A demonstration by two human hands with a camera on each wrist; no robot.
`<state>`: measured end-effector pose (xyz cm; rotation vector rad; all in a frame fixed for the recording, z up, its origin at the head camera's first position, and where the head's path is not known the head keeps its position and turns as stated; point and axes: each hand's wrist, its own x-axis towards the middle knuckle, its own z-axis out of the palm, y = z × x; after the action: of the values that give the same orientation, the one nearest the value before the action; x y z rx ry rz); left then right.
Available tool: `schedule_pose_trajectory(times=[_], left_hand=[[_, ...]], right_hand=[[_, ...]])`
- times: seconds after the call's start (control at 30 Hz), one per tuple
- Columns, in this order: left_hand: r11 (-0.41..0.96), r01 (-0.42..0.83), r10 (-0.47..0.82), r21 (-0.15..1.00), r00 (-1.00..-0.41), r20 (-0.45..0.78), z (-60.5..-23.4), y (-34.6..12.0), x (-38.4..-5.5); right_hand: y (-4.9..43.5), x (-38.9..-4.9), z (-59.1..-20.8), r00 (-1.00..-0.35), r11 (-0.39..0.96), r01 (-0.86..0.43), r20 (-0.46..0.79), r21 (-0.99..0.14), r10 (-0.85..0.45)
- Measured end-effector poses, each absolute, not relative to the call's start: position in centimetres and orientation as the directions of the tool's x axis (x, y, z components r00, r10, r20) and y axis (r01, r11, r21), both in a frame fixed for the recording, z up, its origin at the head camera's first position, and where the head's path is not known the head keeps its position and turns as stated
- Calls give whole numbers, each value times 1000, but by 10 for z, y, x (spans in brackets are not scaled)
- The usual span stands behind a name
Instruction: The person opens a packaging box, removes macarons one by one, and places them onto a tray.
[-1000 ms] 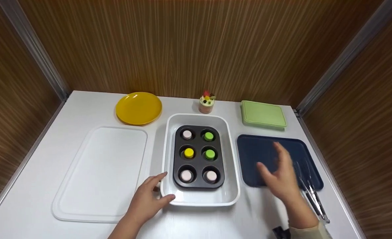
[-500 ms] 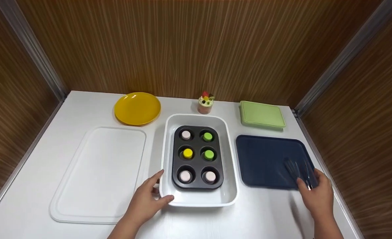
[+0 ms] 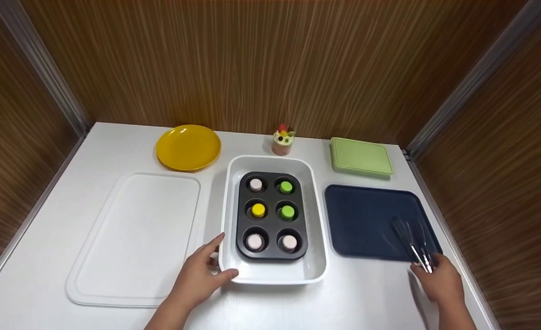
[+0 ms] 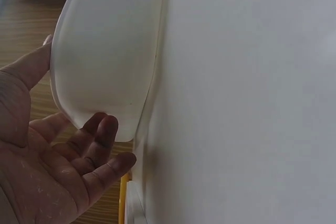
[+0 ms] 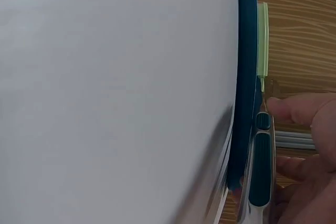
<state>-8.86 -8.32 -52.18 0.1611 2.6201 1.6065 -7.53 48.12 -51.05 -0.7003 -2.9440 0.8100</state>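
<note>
My right hand [image 3: 440, 278] grips metal tongs [image 3: 421, 255] with dark inlaid handles, at the near right corner of the navy tray [image 3: 362, 220]. The tongs' heads extend over the tray. In the right wrist view the thumb lies at the upper end of the handle [image 5: 261, 169], with fingers behind it. My left hand [image 3: 198, 275], its fingers spread and loosely bent, touches the near left corner of a deep white rectangular container [image 3: 279, 275]. Inside it is a black muffin tin [image 3: 272, 224] whose cups hold small round pieces: pale pink, green and one yellow [image 3: 258, 210].
To the left lies a flat white lid or tray [image 3: 142, 233]. A yellow plate [image 3: 188, 147], a toy dessert cup [image 3: 282, 141] and a green lidded box [image 3: 362, 156] stand along the back. Wood-grain panels [image 3: 233, 64] enclose the white table on three sides.
My right hand has moved from above the navy tray to the right and nearer, and has taken hold of the tongs. The left hand stays at the container's corner.
</note>
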Motion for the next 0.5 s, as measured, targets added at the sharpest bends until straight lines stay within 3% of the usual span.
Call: schedule_pose_trajectory(times=[0.27, 0.5], left_hand=[[414, 53, 135, 909, -991, -3, -523, -84, -90], [409, 53, 134, 911, -991, -2, -523, -84, -88]], right_hand=[[487, -72, -510, -883, 759, 460, -145, -460, 447], [475, -71, -503, -879, 776, 451, -69, -440, 471]])
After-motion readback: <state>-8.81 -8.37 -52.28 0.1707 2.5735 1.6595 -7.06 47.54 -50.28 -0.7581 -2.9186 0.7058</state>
